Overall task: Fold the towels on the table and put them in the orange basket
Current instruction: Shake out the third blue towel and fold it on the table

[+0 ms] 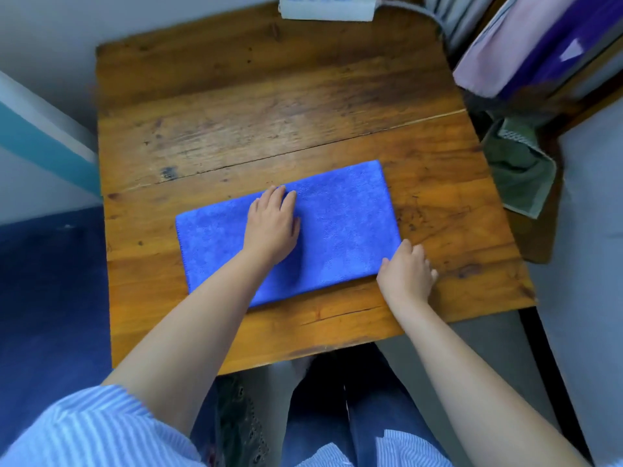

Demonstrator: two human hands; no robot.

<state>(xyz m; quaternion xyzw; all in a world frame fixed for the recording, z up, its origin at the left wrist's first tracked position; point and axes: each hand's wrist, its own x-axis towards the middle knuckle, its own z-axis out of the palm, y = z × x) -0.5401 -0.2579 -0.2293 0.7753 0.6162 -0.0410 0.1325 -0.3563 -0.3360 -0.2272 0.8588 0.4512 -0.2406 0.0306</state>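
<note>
The blue microfibre towel lay flat on the wooden desk, toward its near half, as a long rectangle set slightly askew to the desk's edges. It looked already doubled once, though the layers could not be counted from above. The cloth seemed light, soft and limp, with a napped surface that would likely grip the wood a little rather than slide freely. It would drape and sag if lifted by one point, so the sensible holds were the two corners of a short end, or a pinch along an edge, with the middle pinned down to keep the fold square.

The left hand rested palm down on the middle of the towel, fingers straight and close together, pressing it flat and gripping nothing. The right hand sat at the towel's near right corner, fingers loosely bent, fingertips on or just beside the cloth's edge; whether they had pinched the corner could not be told, since the hand covered it. No orange basket was in view.
</note>
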